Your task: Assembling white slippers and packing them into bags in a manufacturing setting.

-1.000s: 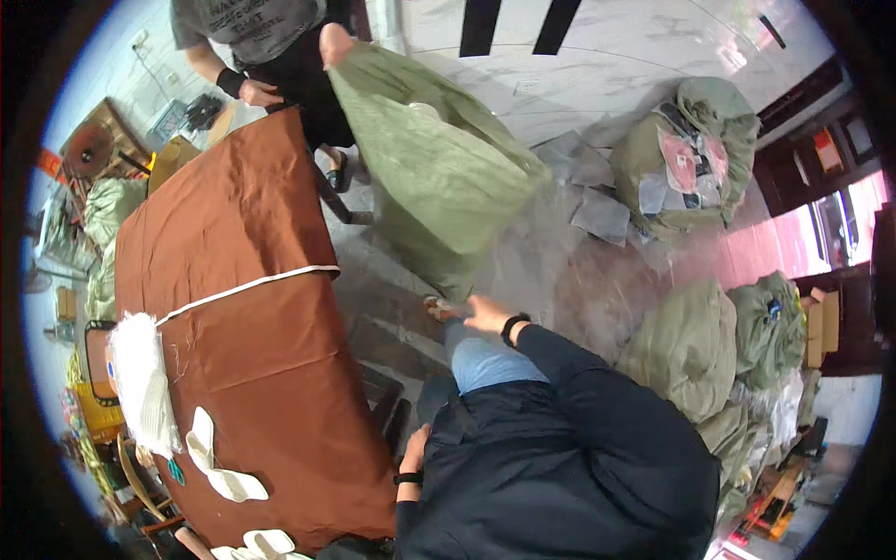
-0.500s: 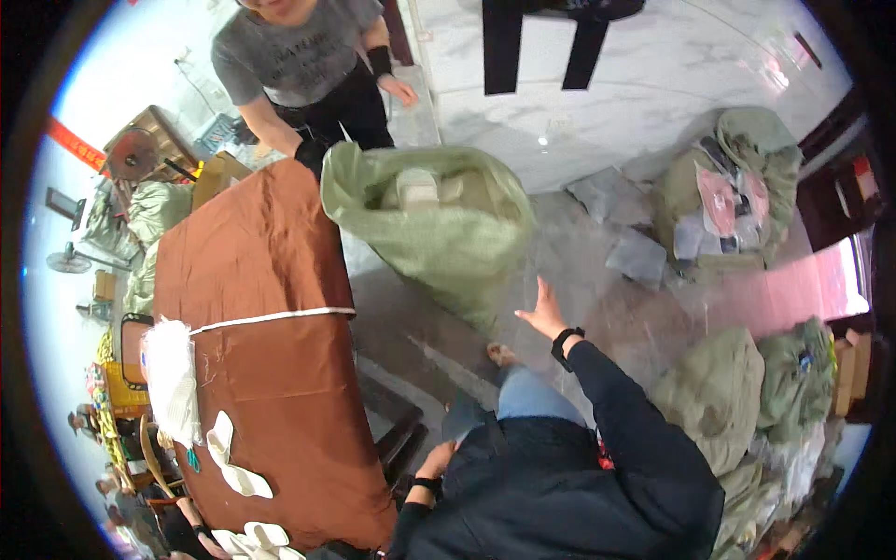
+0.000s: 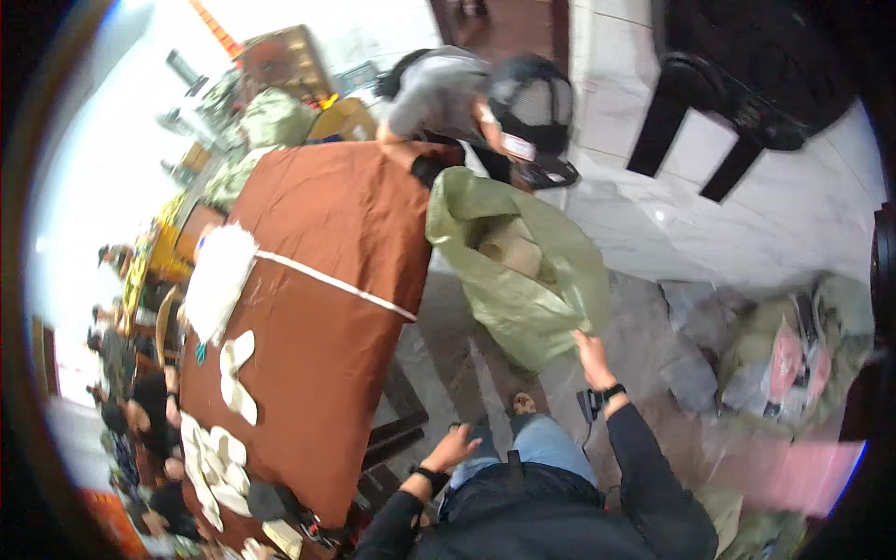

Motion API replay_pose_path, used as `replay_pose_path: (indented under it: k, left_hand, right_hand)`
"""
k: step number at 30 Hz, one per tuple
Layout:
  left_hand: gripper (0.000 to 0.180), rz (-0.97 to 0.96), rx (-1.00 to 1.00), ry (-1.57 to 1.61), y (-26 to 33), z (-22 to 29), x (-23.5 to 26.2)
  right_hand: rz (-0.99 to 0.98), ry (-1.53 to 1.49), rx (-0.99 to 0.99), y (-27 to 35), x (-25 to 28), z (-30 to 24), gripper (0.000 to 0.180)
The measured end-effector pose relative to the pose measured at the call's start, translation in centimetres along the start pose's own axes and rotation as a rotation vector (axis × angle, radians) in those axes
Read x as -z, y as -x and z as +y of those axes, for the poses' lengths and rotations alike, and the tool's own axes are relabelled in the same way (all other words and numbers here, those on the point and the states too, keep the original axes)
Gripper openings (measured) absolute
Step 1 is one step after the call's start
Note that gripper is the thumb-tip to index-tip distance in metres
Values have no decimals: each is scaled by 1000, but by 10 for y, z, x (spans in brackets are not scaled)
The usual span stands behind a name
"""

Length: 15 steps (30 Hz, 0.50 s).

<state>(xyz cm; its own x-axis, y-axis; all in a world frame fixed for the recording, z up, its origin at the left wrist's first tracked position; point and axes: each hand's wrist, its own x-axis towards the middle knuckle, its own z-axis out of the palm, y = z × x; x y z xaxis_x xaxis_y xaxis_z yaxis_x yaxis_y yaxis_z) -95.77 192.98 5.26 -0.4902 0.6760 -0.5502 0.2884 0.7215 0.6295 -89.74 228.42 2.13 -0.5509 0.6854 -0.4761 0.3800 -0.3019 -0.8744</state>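
Right hand (image 3: 591,355) grips the near lower edge of the green sack (image 3: 523,271), fingers pinching the fabric. The sack lies open on the floor just right of the brown-covered table (image 3: 317,308), pale bundles inside. A co-worker (image 3: 448,93) bends over its far rim. Left hand (image 3: 453,448) hangs free near the knee, fingers loosely spread. White pieces (image 3: 219,439) sit on the table's near-left part. Filled sacks (image 3: 793,355) lie far right. Versus 0.5 s ago: the sack mouth has dropped lower; right hand now on the fabric.

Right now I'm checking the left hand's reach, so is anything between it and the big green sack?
Yes. The left hand hangs by the person's knee, beside the brown table. That knee sits between it and the green sack, whose bottom the right hand touches.
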Motion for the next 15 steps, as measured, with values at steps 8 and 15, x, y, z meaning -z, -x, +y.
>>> replay_pose_path:
  k: [8, 15]
  left_hand:
    - [94, 221, -124, -215, -105, 142, -10]
    - [65, 414, -113, -346, -134, 189, -15]
  right_hand:
    - [-38, -212, 42, 49, 5, -33, 24]
    - [-63, -297, 132, 96, -10, -73, 22]
